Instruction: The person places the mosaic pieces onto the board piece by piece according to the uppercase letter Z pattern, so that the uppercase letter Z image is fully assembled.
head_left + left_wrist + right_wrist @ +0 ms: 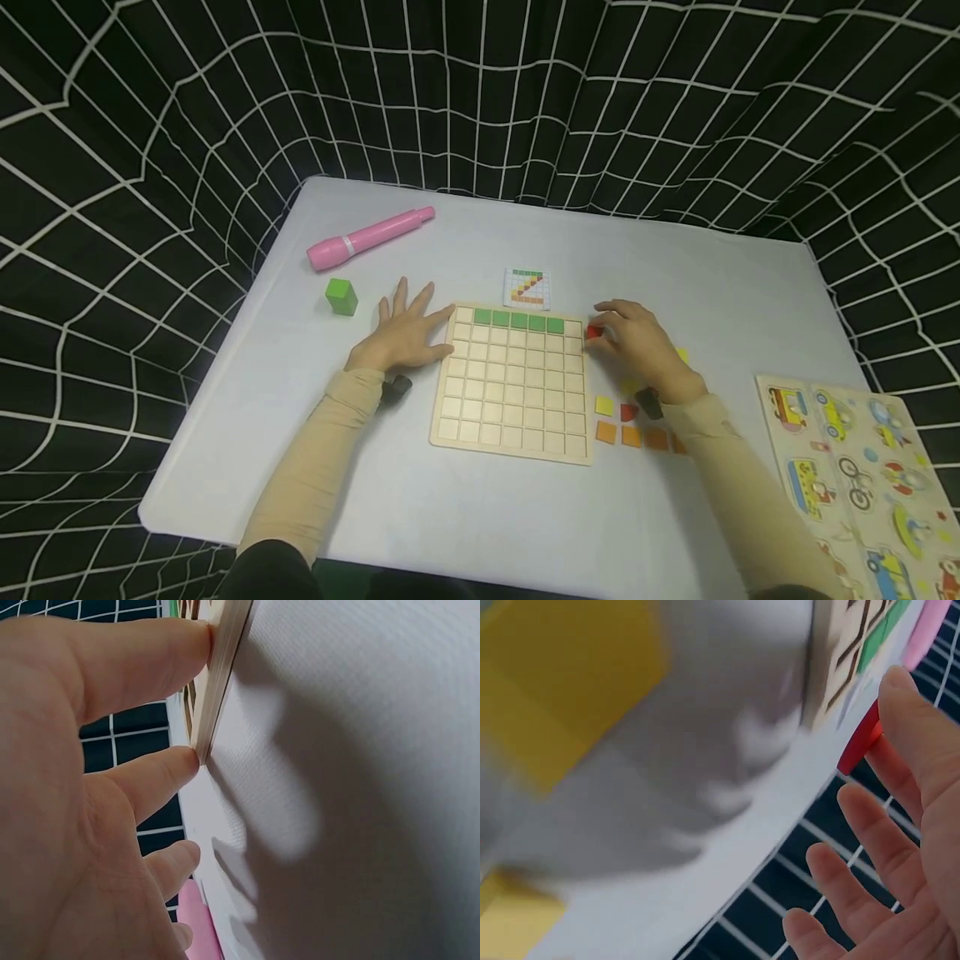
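A light wooden grid board (513,392) lies flat on the table, with several green square tiles (519,320) in its top row. My left hand (403,337) is spread at the board's upper left, its thumb and index fingertip touching the edge. Beside the upper right corner, my right hand (637,337) pinches a red tile (860,741) between thumb and index finger; the other fingers are loosely bent. Right of the board lie yellow tiles (603,406), another red tile (628,412) and several orange tiles (606,432), some partly hidden by the right hand and arm.
A small pattern card (527,289) lies just beyond the board. To the left are a green block (342,297) and a pink flashlight-shaped object (371,238). A wooden picture puzzle board (832,450) lies at the right table edge. Black netted curtains (495,92) surround the table.
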The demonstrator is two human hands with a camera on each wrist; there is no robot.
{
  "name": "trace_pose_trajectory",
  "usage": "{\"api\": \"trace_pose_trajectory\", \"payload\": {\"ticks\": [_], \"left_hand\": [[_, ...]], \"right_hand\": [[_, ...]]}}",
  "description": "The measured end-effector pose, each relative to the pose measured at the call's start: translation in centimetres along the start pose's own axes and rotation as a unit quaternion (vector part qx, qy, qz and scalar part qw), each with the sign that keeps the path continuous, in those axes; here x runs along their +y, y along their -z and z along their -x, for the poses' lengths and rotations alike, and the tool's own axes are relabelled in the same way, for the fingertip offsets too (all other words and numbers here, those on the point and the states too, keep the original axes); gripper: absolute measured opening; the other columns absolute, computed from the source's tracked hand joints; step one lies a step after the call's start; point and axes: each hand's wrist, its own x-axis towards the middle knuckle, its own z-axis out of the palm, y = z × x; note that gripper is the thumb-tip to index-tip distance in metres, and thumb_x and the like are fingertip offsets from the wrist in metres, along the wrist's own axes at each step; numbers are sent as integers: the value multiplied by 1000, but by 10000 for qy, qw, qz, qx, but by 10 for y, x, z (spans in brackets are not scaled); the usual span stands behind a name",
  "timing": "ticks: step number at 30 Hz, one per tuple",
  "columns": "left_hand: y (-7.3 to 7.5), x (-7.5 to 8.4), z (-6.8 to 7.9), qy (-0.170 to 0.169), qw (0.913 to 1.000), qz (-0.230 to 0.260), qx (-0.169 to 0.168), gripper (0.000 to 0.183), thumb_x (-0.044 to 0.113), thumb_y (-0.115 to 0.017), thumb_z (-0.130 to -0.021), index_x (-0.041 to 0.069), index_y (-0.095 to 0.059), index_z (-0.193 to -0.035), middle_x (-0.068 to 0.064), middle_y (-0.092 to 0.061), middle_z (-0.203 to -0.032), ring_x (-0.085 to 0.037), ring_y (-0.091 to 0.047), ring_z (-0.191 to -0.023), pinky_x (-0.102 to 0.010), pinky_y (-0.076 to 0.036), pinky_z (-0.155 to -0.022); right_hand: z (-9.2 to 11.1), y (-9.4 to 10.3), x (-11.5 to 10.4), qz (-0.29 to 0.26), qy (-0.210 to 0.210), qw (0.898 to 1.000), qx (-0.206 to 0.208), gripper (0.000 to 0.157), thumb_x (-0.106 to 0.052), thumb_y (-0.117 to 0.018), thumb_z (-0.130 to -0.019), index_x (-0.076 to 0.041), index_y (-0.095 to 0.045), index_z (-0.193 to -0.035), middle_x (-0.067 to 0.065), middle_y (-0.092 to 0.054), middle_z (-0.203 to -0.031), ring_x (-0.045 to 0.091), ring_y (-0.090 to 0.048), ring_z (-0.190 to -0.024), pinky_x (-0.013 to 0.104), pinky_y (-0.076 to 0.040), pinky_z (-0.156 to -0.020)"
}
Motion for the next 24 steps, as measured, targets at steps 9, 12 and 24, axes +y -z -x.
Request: {"api": "trace_pose_trajectory", "payload": {"ticks": [9, 12, 24], "left_hand": [[2, 3, 1, 38, 10000, 4, -44, 76, 48, -60, -97, 26, -31, -164, -13, 5, -177, -46, 28, -157, -74, 12, -124], [2, 3, 1, 36, 10000, 11, -48, 76, 48, -60, -97, 26, -31, -164, -13, 5, -177, -46, 28, -157, -75, 13, -124], [1, 0, 0, -13, 10000, 34, -23, 76, 48, -59, -97, 26, -31, -164, -13, 5, -177, -45, 27, -158, -74, 13, -124]], "right_hand": [[-15, -12, -26, -82, 258, 9994, -232, 29, -29, -83, -86, -5, -78, -102, 21, -66, -137, 42, -56, -133, 59, -43, -117], [-19, -14, -31, -48, 331, 9991, -275, 29, -29, -84, -85, -4, -78, -99, 20, -66, -136, 41, -56, -134, 58, -43, -118], [-26, -20, -42, 322, 471, 9975, -421, 31, -30, -83, -87, -4, -79, -103, 18, -65, -140, 39, -56, -135, 58, -42, -119]]}}
